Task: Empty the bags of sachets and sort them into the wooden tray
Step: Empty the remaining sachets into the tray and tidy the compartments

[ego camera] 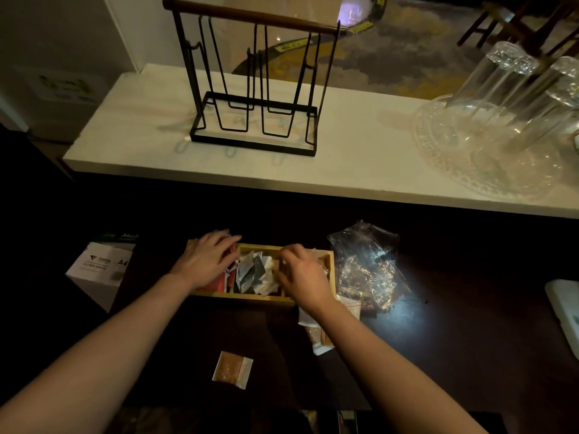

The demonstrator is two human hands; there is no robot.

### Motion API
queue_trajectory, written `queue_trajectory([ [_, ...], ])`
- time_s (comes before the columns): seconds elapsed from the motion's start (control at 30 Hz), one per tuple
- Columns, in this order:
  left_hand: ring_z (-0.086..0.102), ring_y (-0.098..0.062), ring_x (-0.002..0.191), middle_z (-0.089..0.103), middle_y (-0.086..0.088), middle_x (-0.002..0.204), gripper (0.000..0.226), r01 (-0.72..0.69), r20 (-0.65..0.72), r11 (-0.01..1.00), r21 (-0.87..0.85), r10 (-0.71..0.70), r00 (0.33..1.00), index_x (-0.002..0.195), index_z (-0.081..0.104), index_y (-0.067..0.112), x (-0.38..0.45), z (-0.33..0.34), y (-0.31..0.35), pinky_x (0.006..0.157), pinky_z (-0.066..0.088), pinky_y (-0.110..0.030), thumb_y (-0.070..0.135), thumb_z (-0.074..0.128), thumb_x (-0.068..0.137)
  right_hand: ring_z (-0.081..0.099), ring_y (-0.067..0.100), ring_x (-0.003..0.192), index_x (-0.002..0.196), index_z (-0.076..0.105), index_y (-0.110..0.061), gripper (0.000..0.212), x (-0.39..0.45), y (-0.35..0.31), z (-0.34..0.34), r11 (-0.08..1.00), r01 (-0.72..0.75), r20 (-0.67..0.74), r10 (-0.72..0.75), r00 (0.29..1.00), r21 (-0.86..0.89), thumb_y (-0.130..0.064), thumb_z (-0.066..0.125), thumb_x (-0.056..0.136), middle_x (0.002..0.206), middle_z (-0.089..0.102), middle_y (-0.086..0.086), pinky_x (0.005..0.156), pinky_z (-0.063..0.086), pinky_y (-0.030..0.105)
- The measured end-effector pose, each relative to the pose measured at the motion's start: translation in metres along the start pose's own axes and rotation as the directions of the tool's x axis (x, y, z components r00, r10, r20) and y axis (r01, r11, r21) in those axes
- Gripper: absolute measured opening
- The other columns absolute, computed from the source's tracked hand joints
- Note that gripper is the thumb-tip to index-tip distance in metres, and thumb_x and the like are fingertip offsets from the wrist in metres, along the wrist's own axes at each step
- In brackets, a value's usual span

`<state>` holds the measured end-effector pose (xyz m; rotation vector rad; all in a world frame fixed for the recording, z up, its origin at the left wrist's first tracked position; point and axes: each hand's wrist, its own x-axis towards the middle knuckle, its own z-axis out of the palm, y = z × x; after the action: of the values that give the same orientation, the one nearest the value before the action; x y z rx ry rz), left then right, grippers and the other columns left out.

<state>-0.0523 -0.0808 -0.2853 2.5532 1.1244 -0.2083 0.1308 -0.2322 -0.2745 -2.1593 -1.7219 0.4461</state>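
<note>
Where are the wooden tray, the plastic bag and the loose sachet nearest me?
wooden tray [250, 298]: head view, front wall.
plastic bag [369, 264]: head view, crumpled middle.
loose sachet [232, 369]: head view, centre of its face.

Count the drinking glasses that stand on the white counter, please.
2, both upside down on the glass tray at the far right: one nearer the middle, one by the edge. More may be outside the picture.

Both hands crowd the wooden tray — the left hand covers its left compartment, the right hand its right. A crumpled plastic bag blocks the tray's right flank. The dark table lies open in front — only one loose sachet there.
</note>
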Motion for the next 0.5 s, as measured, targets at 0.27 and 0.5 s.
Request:
queue_trajectory([
  [0.27, 0.048, -0.029, 0.124, 0.041, -0.010, 0.139, 0.040, 0.023, -0.234, 0.998, -0.065, -0.037, 0.971, 0.126, 0.055, 0.012, -0.039, 0.023, -0.004, 0.102, 0.045, -0.042, 0.036, 0.051, 0.094, 0.028, 0.025, 0.141, 0.138, 0.040, -0.032, 0.056, 0.012, -0.023, 0.024, 0.929, 0.265, 0.095, -0.248, 0.964, -0.260, -0.037, 0.061, 0.087, 0.151, 0.036, 0.003, 0.111, 0.033, 0.041],
  [0.5, 0.055, -0.034, 0.112, 0.051, -0.016, 0.125, 0.050, -0.003, -0.210, 0.993, 0.115, 0.028, 0.977, 0.137, 0.048, 0.027, -0.042, 0.031, -0.006, 0.095, 0.046, -0.045, 0.045, 0.054, 0.090, 0.035, 0.027, 0.136, 0.143, 0.032, -0.025, 0.056, 0.018, -0.030, 0.038, 0.915, 0.307, 0.223, -0.252, 0.942, -0.263, -0.021, 0.054, 0.092, 0.145, 0.042, 0.006, 0.113, 0.028, 0.040],
])
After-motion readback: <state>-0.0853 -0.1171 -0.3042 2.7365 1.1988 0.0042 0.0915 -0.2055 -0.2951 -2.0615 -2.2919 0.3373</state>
